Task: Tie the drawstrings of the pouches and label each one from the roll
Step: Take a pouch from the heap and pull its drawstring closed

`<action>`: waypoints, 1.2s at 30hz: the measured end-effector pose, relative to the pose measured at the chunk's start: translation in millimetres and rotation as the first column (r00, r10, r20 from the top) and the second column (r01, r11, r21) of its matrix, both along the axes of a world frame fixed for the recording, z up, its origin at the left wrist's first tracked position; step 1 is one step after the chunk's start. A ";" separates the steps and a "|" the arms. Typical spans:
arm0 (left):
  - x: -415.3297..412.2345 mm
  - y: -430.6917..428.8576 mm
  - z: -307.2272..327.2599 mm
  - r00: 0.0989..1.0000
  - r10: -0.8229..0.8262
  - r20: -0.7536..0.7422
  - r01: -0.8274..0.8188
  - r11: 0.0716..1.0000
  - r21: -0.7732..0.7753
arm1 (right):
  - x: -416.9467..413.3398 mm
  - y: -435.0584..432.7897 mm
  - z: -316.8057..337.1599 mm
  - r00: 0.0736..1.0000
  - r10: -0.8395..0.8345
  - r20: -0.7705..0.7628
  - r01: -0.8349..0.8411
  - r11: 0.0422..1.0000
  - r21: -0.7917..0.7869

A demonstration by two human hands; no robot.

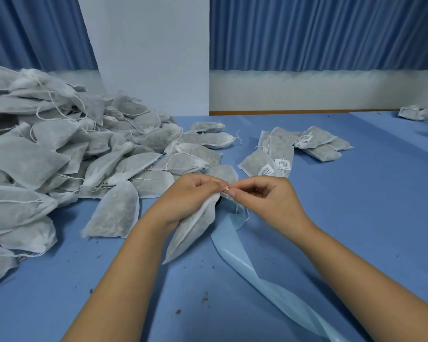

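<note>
My left hand [185, 193] grips the gathered neck of a white filled pouch [190, 228], which hangs down toward me over the blue table [356, 193]. Just right of it, my right hand [262, 196] pinches the pouch's thin white drawstring [226, 188] at the neck. Both hands meet at the string. A pale blue strip of label backing [235, 255] trails from under my hands toward the front right. The roll itself is mostly hidden behind the pouch.
A big heap of unlabelled white pouches [47, 156] fills the left side. Several labelled pouches [282, 154] with barcode stickers lie behind my hands. More pouches [423, 113] sit at the far right edge. Blue curtains and a white pillar stand behind the table.
</note>
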State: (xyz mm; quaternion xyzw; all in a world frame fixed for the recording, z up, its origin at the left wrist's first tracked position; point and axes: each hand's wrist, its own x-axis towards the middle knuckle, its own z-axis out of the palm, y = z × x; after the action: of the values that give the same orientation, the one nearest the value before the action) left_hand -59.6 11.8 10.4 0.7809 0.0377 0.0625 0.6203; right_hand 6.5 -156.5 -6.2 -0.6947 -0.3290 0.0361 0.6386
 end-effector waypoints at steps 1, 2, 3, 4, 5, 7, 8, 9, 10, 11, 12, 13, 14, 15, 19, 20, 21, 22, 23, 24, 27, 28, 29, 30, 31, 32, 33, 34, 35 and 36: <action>0.1 0.2 -0.4 1.000 -0.001 -0.003 0.001 1.000 -0.005 | -0.2 0.1 -0.1 1.000 0.004 -0.007 -0.004 1.000 0.004; 0.3 0.8 -0.8 1.000 -0.002 -0.007 0.002 1.000 -0.007 | -0.2 0.4 -0.3 1.000 0.003 -0.007 -0.003 1.000 0.005; 0.6 1.0 -0.8 1.000 -0.002 -0.012 0.002 1.000 -0.009 | 0.1 0.6 -0.7 1.000 -0.002 0.002 0.002 1.000 0.001; 1.1 1.4 -1.1 1.000 0.002 -0.018 -0.002 1.000 -0.005 | 0.6 0.8 -1.3 1.000 -0.008 0.015 0.008 1.000 -0.009; 2.1 2.0 -2.1 1.000 0.006 -0.024 -0.006 1.000 0.002 | 1.1 0.8 -1.9 1.000 -0.013 0.027 0.013 1.000 -0.021; 3.2 3.3 -4.3 0.999 0.025 -0.032 -0.025 1.000 0.018 | 3.4 0.2 -2.8 1.000 -0.009 0.024 0.010 1.000 -0.028; 3.4 3.9 -4.8 0.999 0.037 -0.028 -0.036 0.999 0.025 | 4.7 -0.1 -2.9 1.000 -0.002 0.011 0.002 1.000 -0.027; 2.9 4.2 -4.8 0.999 0.035 -0.015 -0.035 0.999 0.029 | 5.5 -0.3 -2.5 1.000 0.007 -0.002 -0.007 1.000 -0.025; 2.4 5.0 -5.1 1.000 0.016 0.001 -0.016 1.000 0.027 | 5.8 -0.5 -1.7 1.000 0.018 -0.017 -0.018 1.000 -0.018; 1.8 5.3 -5.3 1.000 -0.019 0.004 0.019 1.000 0.015 | 5.7 -0.4 -1.0 0.999 0.033 -0.032 -0.033 0.999 -0.007; 1.4 5.2 -5.2 0.998 -0.063 -0.007 0.064 0.998 0.008 | 5.2 -0.1 -0.5 0.998 0.050 -0.047 -0.050 0.999 0.004; 1.2 4.3 -5.6 0.995 -0.102 -0.021 0.102 0.995 0.011 | 4.7 0.5 -0.4 0.996 0.065 -0.058 -0.064 0.998 0.011; 1.1 3.2 -6.4 0.992 -0.124 -0.032 0.125 0.992 0.026 | 4.0 1.2 -0.4 0.995 0.073 -0.063 -0.073 0.997 0.013; 1.6 1.9 -7.6 0.992 -0.124 -0.035 0.125 0.991 0.051 | 3.6 2.2 -0.5 0.995 0.074 -0.063 -0.073 0.997 0.011; 3.2 1.3 -9.1 0.998 -0.066 0.007 0.065 0.994 0.093 | 5.3 2.9 -0.1 0.996 0.028 -0.083 -0.028 1.000 0.001; 3.1 2.3 -8.8 0.999 -0.052 0.008 0.051 0.995 0.086 | 6.8 2.1 0.7 0.994 0.005 -0.112 -0.004 1.000 0.013; 3.1 3.1 -8.3 0.999 -0.042 0.006 0.042 0.996 0.084 | 8.5 1.2 1.5 0.988 -0.018 -0.152 0.023 0.999 0.029; 2.6 3.4 -7.2 0.999 -0.038 0.004 0.037 0.996 0.087 | 10.4 0.2 2.2 0.980 -0.037 -0.196 0.046 0.998 0.041; 2.5 3.6 -6.7 0.999 -0.037 0.005 0.037 0.995 0.092 | 12.3 -0.5 2.5 0.969 -0.051 -0.242 0.064 0.997 0.048; 2.4 3.4 -6.3 0.999 -0.037 0.004 0.036 0.995 0.097 | 13.8 -0.8 2.6 0.957 -0.057 -0.284 0.074 0.996 0.049; 1.6 2.7 -5.6 0.999 -0.050 -0.005 0.051 0.990 0.129 | 14.3 0.8 2.1 0.923 -0.034 -0.383 0.062 0.996 0.062; 1.2 2.7 -4.8 0.999 -0.050 -0.011 0.051 0.988 0.143 | 14.5 1.4 2.2 0.912 -0.020 -0.409 0.058 0.995 0.079; 0.9 2.7 -4.1 0.999 -0.046 -0.014 0.047 0.987 0.155 | 14.5 1.7 2.3 0.902 -0.010 -0.431 0.057 0.994 0.095; 0.2 2.3 -3.0 0.999 -0.039 -0.014 0.041 0.986 0.161 | 14.7 1.8 2.5 0.894 -0.003 -0.449 0.056 0.993 0.106; 0.1 2.3 -2.7 0.999 -0.032 -0.012 0.034 0.985 0.167 | 14.6 2.2 2.7 0.886 0.003 -0.464 0.054 0.992 0.110; -0.4 1.8 -2.0 1.000 -0.025 -0.013 0.027 0.985 0.172 | 14.6 2.4 2.8 0.878 0.008 -0.479 0.052 0.992 0.113; -0.6 1.4 -1.7 1.000 -0.020 -0.015 0.022 0.984 0.178 | 14.6 2.6 2.9 0.869 0.015 -0.495 0.053 0.991 0.122; -1.4 1.7 -0.8 1.000 -0.018 -0.016 0.020 0.983 0.184 | 15.0 2.5 3.3 0.860 0.023 -0.510 0.056 0.989 0.139; -1.4 3.4 -0.9 1.000 -0.020 -0.024 0.024 0.981 0.194 | 15.6 2.1 4.0 0.852 0.032 -0.522 0.062 0.985 0.162; -1.9 5.3 -0.1 0.999 -0.027 -0.043 0.035 0.980 0.198 | 16.5 1.3 4.9 0.846 0.037 -0.532 0.073 0.980 0.185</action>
State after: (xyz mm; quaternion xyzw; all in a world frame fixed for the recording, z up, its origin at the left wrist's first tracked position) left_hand -61.5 17.1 10.2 0.8405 0.0315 0.0406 0.5394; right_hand 23.0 -155.3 -1.3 -0.5936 -0.1344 0.1882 0.7708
